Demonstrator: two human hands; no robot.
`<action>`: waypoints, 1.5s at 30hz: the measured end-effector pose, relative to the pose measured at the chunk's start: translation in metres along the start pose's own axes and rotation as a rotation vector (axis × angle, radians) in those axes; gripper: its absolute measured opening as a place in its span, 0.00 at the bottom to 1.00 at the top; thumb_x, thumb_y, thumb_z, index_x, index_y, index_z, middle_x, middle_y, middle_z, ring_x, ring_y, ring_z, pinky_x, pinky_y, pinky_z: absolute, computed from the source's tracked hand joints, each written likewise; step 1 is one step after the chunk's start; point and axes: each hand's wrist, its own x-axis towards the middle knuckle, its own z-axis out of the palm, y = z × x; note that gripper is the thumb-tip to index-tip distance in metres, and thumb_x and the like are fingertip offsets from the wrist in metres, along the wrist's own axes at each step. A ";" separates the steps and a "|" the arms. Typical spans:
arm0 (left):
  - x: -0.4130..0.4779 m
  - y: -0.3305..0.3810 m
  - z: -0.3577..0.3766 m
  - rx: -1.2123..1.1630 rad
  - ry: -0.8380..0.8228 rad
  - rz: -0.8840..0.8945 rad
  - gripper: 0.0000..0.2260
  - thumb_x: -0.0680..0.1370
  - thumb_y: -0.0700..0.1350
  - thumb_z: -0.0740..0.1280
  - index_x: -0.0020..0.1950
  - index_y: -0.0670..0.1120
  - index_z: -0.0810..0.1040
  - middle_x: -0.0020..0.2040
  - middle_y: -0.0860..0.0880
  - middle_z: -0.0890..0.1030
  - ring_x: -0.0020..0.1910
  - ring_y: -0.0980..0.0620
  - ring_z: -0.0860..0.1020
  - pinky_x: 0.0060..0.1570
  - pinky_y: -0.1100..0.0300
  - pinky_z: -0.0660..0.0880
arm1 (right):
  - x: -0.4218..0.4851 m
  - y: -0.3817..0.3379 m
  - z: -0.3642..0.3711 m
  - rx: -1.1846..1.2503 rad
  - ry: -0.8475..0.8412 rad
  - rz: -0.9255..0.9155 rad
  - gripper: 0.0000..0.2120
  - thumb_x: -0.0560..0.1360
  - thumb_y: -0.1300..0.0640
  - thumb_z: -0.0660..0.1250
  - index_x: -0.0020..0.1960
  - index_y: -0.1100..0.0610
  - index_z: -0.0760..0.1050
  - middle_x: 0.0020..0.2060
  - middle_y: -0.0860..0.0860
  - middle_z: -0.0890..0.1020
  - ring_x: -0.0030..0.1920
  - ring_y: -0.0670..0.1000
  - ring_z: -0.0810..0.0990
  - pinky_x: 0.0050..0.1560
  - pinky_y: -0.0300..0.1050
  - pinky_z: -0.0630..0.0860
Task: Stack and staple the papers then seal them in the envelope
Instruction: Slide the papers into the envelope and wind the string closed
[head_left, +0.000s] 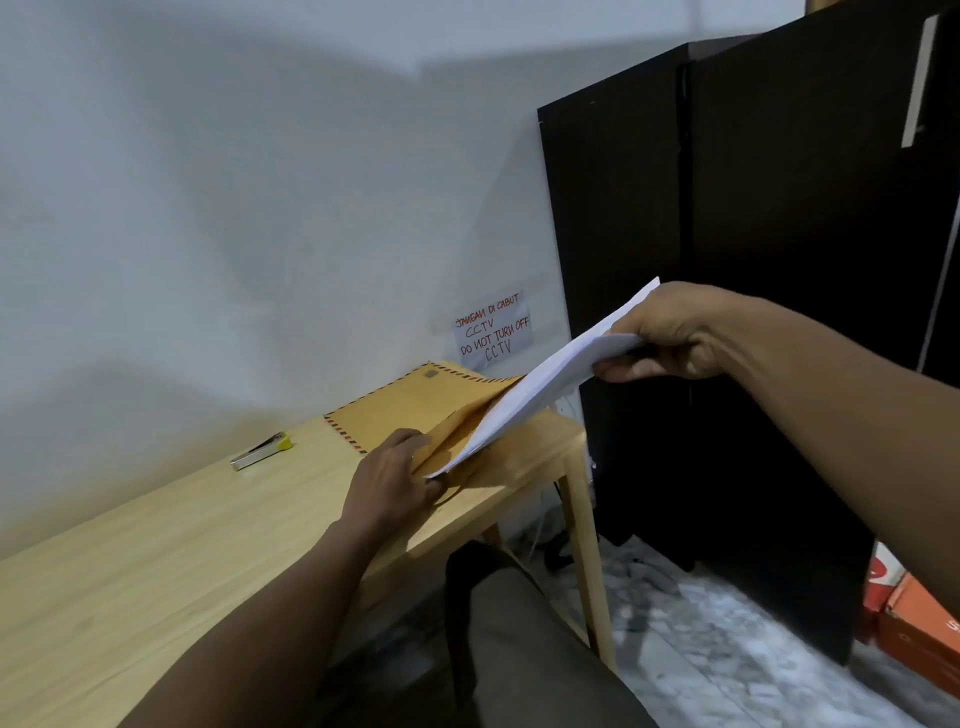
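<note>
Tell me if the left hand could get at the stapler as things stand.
Probably yes, but not freely. The stapler lies in the open on the table, with bare wood between it and the left hand. That hand is busy holding the envelope open for the papers, so it would have to let go first.

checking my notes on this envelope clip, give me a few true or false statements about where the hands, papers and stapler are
1. The right hand holds the white papers by their far end. True.
2. The left hand is pressing the stapler. False: it holds the mouth of the brown envelope; the stapler lies untouched on the wooden table.
3. The papers are wholly inside the envelope. False: only their lower end is at the opening; most of them sticks out.
4. The envelope lies at the table's far end, near the wall. True.
5. A handwritten note is taped to the wall. True.
</note>
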 end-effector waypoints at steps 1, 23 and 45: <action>0.000 0.001 0.000 -0.001 -0.006 0.006 0.25 0.73 0.53 0.74 0.68 0.47 0.78 0.66 0.51 0.78 0.58 0.50 0.77 0.51 0.61 0.77 | 0.002 0.002 0.005 0.000 -0.012 -0.004 0.02 0.76 0.73 0.65 0.47 0.72 0.75 0.41 0.66 0.82 0.35 0.57 0.85 0.32 0.46 0.84; -0.003 0.001 -0.003 -0.047 0.002 0.057 0.28 0.75 0.58 0.70 0.73 0.52 0.74 0.68 0.56 0.75 0.58 0.56 0.76 0.53 0.67 0.73 | 0.115 0.042 0.172 -0.490 -0.171 -0.129 0.07 0.79 0.65 0.60 0.43 0.61 0.73 0.38 0.57 0.80 0.33 0.52 0.80 0.34 0.45 0.81; -0.009 -0.016 -0.008 -0.048 -0.072 0.122 0.34 0.73 0.73 0.63 0.71 0.52 0.76 0.65 0.56 0.78 0.59 0.56 0.76 0.54 0.57 0.79 | 0.136 0.057 0.177 -0.595 -0.067 -0.090 0.05 0.76 0.68 0.63 0.44 0.61 0.69 0.37 0.60 0.83 0.33 0.57 0.85 0.30 0.46 0.83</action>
